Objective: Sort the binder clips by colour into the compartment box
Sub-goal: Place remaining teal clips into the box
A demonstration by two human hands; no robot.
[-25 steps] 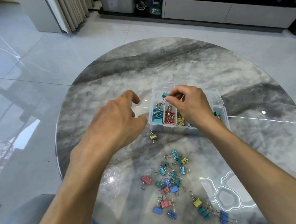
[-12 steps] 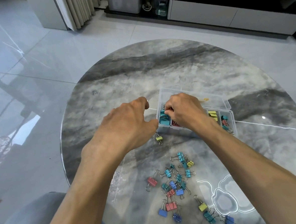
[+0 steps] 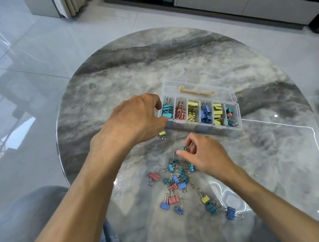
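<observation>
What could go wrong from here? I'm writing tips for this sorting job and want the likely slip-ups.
1. The right hand pinches a teal clip out of the tangled pile; its wire handles could snag neighbours and drag them along.
2. The rightmost compartment already holds teal and red clips together, so colours may stay mixed.
3. The lone yellow clip lies partly under the left hand by the compartment box and could be overlooked or knocked.

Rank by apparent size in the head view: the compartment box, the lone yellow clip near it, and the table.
1. Table, by far the largest.
2. Compartment box.
3. Lone yellow clip, the smallest.
</observation>
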